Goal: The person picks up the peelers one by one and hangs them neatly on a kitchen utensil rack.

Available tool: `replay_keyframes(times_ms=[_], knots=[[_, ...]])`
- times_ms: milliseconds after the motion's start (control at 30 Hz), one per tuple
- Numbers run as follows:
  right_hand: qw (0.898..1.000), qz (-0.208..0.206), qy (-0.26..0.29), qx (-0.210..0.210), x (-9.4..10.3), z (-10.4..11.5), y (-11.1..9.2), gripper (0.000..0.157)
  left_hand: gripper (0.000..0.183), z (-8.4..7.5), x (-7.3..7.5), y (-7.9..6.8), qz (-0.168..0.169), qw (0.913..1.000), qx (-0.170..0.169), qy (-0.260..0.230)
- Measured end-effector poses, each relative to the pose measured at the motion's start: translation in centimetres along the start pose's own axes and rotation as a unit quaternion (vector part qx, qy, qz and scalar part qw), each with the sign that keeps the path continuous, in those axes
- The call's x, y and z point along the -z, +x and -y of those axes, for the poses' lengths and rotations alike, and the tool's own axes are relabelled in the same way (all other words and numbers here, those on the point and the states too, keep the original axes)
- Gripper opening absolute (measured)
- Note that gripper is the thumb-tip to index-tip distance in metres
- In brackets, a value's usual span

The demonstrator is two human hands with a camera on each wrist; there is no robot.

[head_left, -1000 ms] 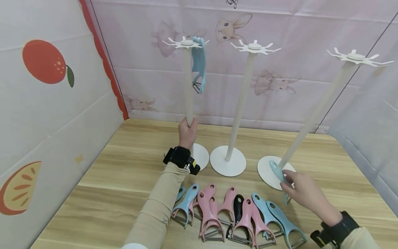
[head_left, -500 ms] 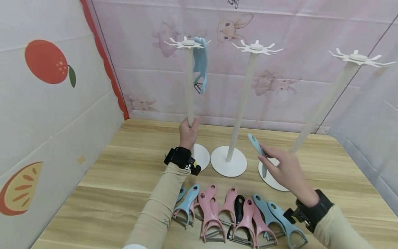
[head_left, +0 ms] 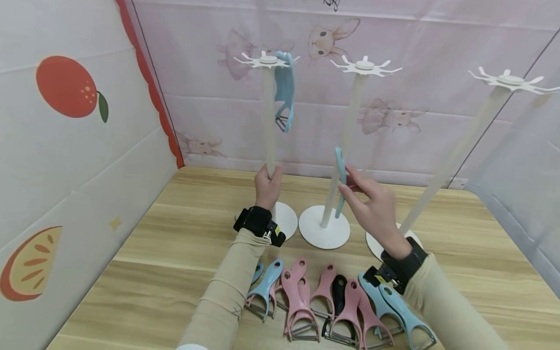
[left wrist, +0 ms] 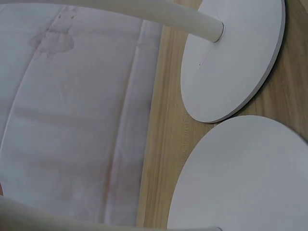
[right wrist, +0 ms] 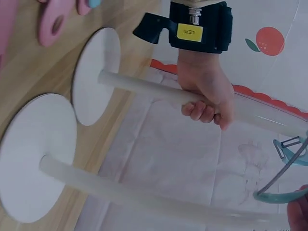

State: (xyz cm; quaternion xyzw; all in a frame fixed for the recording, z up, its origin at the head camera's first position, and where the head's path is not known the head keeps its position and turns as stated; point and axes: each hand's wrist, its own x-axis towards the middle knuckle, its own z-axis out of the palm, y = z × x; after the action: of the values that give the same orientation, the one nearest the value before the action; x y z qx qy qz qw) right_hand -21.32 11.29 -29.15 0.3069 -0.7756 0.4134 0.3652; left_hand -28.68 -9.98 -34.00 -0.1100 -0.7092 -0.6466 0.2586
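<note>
My left hand [head_left: 268,187] grips the white pole of the left stand [head_left: 269,121] low down, fingers wrapped round it. A blue peeler [head_left: 285,90] hangs from a hook at that stand's top. My right hand [head_left: 372,204] pinches another blue peeler [head_left: 340,167] between thumb and fingers, handle end up, overlapping the pole of the middle stand [head_left: 350,121] in the head view. The right wrist view shows part of this peeler's blade end [right wrist: 279,196] at the right edge, with a fingertip beside it.
Several peelers lie along the table front: pink peelers [head_left: 297,301], a black peeler [head_left: 338,294] and blue peelers [head_left: 404,311]. The right stand [head_left: 455,155] leans in view, its base partly behind my right wrist. Printed cloth [head_left: 210,116] walls the table's back and sides.
My right hand has carried the blue peeler left and up, from the right stand's base to the middle stand's pole. The left hand keeps its grip on the left pole.
</note>
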Motion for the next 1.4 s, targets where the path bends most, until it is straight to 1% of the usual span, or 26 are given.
replay_keyframes(times_ms=[100,233,267,300,467,533,633,767,867,967,1100,1200,1267,1400], knots=[[0.999,-0.011,0.037,-0.008,-1.0,0.2,1.3,0.045,0.034,-0.1,0.0,-0.1,-0.008,0.9999,-0.005,0.005],[0.997,-0.014,0.074,-0.018,-2.0,0.6,2.9,0.047,0.034,0.0,-0.1,-0.2,-0.009,0.9999,-0.004,-0.004],[0.997,-0.016,0.079,-0.019,-2.3,0.7,3.3,0.047,0.035,0.4,-0.2,-0.1,-0.009,0.9999,-0.007,-0.005],[0.996,-0.018,0.083,-0.020,-2.5,0.8,3.7,0.047,0.035,0.5,-0.2,0.0,-0.007,0.9999,-0.006,-0.005],[0.996,-0.044,0.081,-0.017,-3.4,1.1,5.7,0.043,0.035,2.9,-0.3,0.9,-0.013,0.9998,-0.013,0.004],[0.995,-0.058,0.077,-0.008,-3.6,1.2,6.5,0.042,0.036,3.1,-0.4,1.1,-0.012,0.9999,-0.009,0.006],[0.994,-0.074,0.074,0.010,-3.8,1.3,7.8,0.041,0.036,2.2,-0.4,1.0,-0.006,0.9999,-0.008,-0.004],[0.993,-0.087,0.074,0.029,-4.2,1.8,9.8,0.041,0.036,0.5,-0.2,0.5,-0.005,0.9998,-0.017,-0.011],[0.992,-0.095,0.075,0.041,-4.7,2.3,11.4,0.040,0.035,0.1,0.0,0.2,-0.003,0.9999,-0.013,-0.007],[0.993,-0.091,0.064,0.048,-5.3,2.8,12.8,0.039,0.034,0.4,0.0,0.0,-0.001,0.9999,-0.006,-0.011],[0.996,-0.069,0.042,0.031,-5.9,3.2,13.8,0.039,0.034,0.8,0.0,-0.1,0.002,0.9996,-0.018,-0.023],[0.997,-0.057,0.044,0.017,-6.2,3.4,14.1,0.040,0.034,1.0,-0.1,-0.1,0.001,0.9993,-0.028,-0.026],[0.997,-0.050,0.052,0.016,-6.3,3.6,14.2,0.039,0.035,1.0,-0.1,0.0,-0.001,0.9994,-0.029,-0.020],[0.998,-0.035,0.047,0.014,-6.6,3.7,14.3,0.040,0.035,1.1,-0.3,0.1,-0.008,0.9996,-0.027,-0.006]])
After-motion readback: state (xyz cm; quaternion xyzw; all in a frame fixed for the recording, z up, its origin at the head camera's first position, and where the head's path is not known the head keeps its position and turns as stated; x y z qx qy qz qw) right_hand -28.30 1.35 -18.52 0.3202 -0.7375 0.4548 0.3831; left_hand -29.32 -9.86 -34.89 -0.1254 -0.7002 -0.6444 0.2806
